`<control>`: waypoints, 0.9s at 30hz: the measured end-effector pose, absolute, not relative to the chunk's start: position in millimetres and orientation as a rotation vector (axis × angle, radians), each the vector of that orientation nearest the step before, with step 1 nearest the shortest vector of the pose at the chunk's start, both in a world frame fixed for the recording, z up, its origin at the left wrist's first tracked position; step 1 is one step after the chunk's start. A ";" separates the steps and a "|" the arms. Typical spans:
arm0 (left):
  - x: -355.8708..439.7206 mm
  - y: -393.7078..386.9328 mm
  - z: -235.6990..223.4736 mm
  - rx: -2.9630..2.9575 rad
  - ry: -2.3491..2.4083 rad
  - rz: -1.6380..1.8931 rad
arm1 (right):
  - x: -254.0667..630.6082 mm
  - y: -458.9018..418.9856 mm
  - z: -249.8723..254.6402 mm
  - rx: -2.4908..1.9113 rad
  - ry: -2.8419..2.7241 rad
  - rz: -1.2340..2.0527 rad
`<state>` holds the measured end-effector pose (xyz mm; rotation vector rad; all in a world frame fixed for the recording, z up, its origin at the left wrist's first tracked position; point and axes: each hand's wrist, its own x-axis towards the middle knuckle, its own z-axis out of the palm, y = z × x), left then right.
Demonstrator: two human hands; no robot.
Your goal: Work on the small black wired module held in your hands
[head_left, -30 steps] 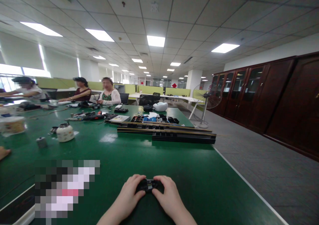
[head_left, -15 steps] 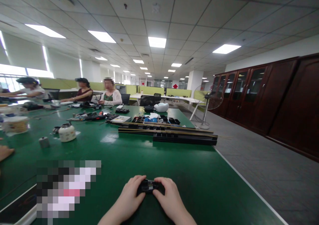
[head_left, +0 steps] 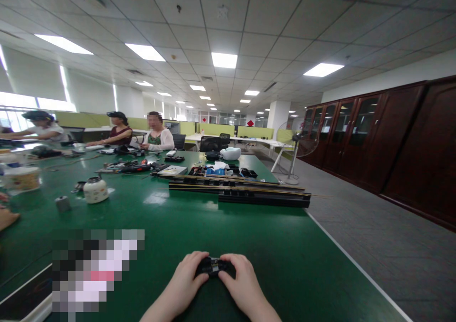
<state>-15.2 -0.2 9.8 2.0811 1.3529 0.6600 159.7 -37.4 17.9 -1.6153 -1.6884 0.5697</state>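
A single view is given, taken from the wearer's head and faced forward along the green desk (head_left: 270, 239). The left hand (head_left: 188, 273) and right hand (head_left: 238, 270) are seen close, from above and behind, at six o'clock. The ceiling (head_left: 278, 8) is taken in at twelve, the wooden cabinets (head_left: 388, 141) at three, farther off.

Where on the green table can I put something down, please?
Free tabletop lies between the black bars and the left hand, and from the right hand to the table's right edge. Crowded: farther back, where trays and tools lie.
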 end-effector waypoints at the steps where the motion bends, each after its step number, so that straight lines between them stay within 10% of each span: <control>1: -15.2 0.0 9.7 2.083 1.349 0.659 | 159.7 -37.5 17.7 -1.616 -1.689 0.571; 27: -15.9 2.4 5.0 2.079 1.357 0.669 | 160.0 -37.8 17.4 -1.610 -1.707 0.565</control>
